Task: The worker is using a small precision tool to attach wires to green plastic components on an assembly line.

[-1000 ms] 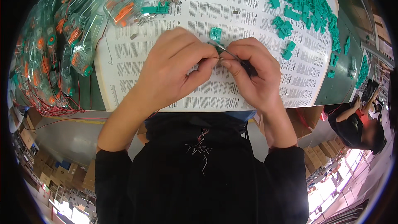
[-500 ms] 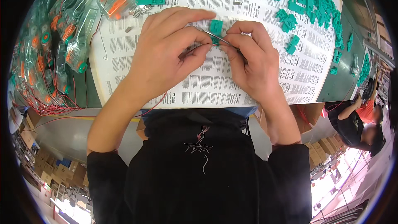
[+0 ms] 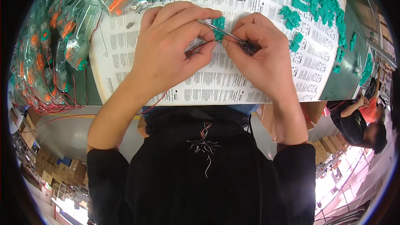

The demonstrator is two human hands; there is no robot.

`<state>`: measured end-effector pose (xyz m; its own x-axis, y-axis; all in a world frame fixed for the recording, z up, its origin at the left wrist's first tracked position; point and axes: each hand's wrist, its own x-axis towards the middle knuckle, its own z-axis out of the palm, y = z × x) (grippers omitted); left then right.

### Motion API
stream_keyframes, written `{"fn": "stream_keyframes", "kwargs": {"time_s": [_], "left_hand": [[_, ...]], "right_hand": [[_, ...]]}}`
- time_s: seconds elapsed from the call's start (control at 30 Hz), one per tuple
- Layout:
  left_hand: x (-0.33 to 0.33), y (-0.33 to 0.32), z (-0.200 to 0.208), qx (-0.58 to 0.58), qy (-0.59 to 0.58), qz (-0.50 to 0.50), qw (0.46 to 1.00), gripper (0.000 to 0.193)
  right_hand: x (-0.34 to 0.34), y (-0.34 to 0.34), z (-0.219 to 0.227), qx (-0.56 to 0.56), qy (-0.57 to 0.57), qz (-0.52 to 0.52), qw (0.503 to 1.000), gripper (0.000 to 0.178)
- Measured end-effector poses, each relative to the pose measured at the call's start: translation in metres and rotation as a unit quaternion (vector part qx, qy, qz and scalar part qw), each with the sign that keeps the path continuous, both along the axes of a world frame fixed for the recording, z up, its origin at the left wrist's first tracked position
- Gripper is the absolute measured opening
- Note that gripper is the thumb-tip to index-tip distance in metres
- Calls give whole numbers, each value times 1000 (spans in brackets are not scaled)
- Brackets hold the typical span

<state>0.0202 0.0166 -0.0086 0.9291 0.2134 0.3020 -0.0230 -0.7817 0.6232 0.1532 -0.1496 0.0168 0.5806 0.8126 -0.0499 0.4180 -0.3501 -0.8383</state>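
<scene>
Two hands are seen: left hand (image 3: 166, 52), right hand (image 3: 262, 60). One small green plastic part (image 3: 218, 28) is pinched between them, with one pair of metal tweezers (image 3: 227, 35). One printed paper sheet (image 3: 208, 79) is laid on the bench. Approx. 40+ loose green parts (image 3: 316, 4) are scattered upper right; exact no. can't be counted. Approx. a dozen clear housings w/ orange inserts (image 3: 79, 29) are piled at left. One other person (image 3: 358, 118) is seen at lower right.

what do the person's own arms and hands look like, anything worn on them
Both hands, left hand and right hand, are bare: no gloves, rings or watch visible. Forearms are uncovered; black sleeves are pushed up to about the elbows.
</scene>
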Motion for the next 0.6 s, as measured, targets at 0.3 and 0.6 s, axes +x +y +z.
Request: {"fn": "stream_keyframes", "kwargs": {"time_s": [0.3, 0.6], "left_hand": [[0, -3, 1, -16, 8, 24, 1000, 15], [0, -1, 0, -19, 9, 20, 1000, 14]], "right_hand": [[13, 1, 9, -78, 36, 36, 996, 7], [11, -30, 41, -73, -159, 94, 980, 28]]}}
